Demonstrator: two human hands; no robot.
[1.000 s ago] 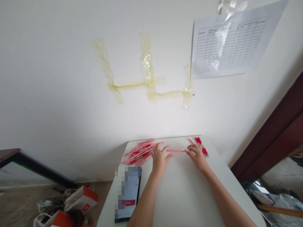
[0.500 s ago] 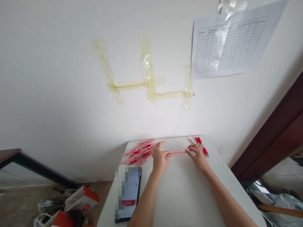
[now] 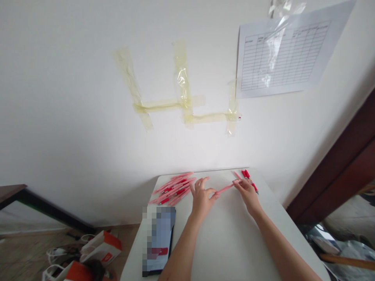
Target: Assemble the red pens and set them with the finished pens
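Note:
Between my two hands, above the white table, stretches a slim pink pen. My left hand pinches its near left end between thumb and index finger, the other fingers raised. At its far right end, the fingertips of my right hand close on it. A pile of pink and red pens lies just left of my left hand. Beyond my right hand, a few red pens rest near the table's back right corner, partly hidden by that hand.
A phone, partly pixelated, lies on the table's left side. The white wall behind carries yellowish tape strips and a taped printed sheet. Red-and-white bags stand on the floor at left; dark red wood is at right.
The pen has tilted, its right end now higher. My left hand has shifted right, away from the pen pile; my right hand has moved slightly, still holding the far end.

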